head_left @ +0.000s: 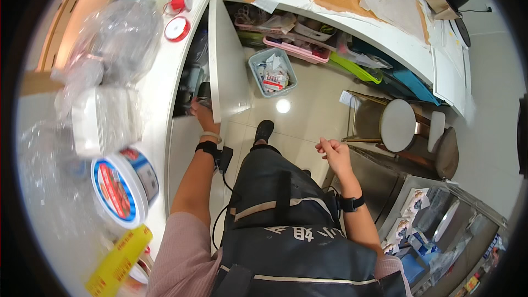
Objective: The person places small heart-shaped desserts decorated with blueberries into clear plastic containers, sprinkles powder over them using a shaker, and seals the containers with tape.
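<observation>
Fingers of the left hand are bent inside the opening of a white low cabinet, just beside a dark, shiny cylindrical container. Taking twelve o'clock as the top of the view, that container lies at about one o'clock from these fingers, and its long axis appears to run roughly from twelve to six, though shadow hides part of it. Of the two hands, the left is clearly the nearer; the right hand is well apart, at about four o'clock from the container, beyond the open white flat-panelled door. How far the left fingers are spread, and whether they grasp the container or only rest near it, I cannot tell, since their tips are partly lost against the dark interior. Those of the right hand are loosely bent and slack rather than clenched, with no object showing in them. At about two o'clock from the left hand, a light-blue square plastic bin stands on the pale glossy tiled floor. On the white table, a flat red-and-white round spool lies toward eleven o'clock and a white plastic tub with a blue-and-red label toward seven.
</observation>
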{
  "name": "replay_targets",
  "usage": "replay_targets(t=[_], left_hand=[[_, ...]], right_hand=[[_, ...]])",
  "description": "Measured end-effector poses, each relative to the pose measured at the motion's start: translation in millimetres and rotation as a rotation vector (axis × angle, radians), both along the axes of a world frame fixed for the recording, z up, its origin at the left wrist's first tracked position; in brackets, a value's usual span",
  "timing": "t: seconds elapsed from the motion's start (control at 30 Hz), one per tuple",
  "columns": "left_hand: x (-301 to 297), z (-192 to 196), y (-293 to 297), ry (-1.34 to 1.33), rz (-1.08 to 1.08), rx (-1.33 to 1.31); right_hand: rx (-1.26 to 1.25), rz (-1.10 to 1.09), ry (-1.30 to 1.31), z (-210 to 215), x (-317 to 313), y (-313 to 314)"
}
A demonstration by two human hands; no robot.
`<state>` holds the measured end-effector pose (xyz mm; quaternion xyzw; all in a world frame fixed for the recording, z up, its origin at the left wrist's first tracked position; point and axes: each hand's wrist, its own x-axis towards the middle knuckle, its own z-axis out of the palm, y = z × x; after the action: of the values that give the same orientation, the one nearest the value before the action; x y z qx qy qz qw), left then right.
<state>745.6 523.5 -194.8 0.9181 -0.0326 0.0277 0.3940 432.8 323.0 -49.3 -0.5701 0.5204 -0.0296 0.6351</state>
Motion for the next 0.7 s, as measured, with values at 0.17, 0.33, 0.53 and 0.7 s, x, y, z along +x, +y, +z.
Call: replay_targets(t=[0.17, 0.33, 0.53, 0.7], left_hand=[[86.5, -28.5, -33.1, 0.041, 0.092, 0.274], [110.1, -74.1, -3.7, -0.018, -0.340, 0.368], [97.4, -66.2, 14.1, 0.181, -0.598, 0.321], [80.1, -64.0, 47.2, 0.621, -0.604, 0.273]], right_hand=[[-0.135, -0.075, 0.203, 10.3, -29.6, -9.5], [-0.308, -0.036, 0.602, -6.3, -123.4, 1.9], [-0.109, -0.394, 0.728, 14.0, -193.0, 48.6], [-0.189, -0.579, 0.796, -24.4, -266.0, 131.4]])
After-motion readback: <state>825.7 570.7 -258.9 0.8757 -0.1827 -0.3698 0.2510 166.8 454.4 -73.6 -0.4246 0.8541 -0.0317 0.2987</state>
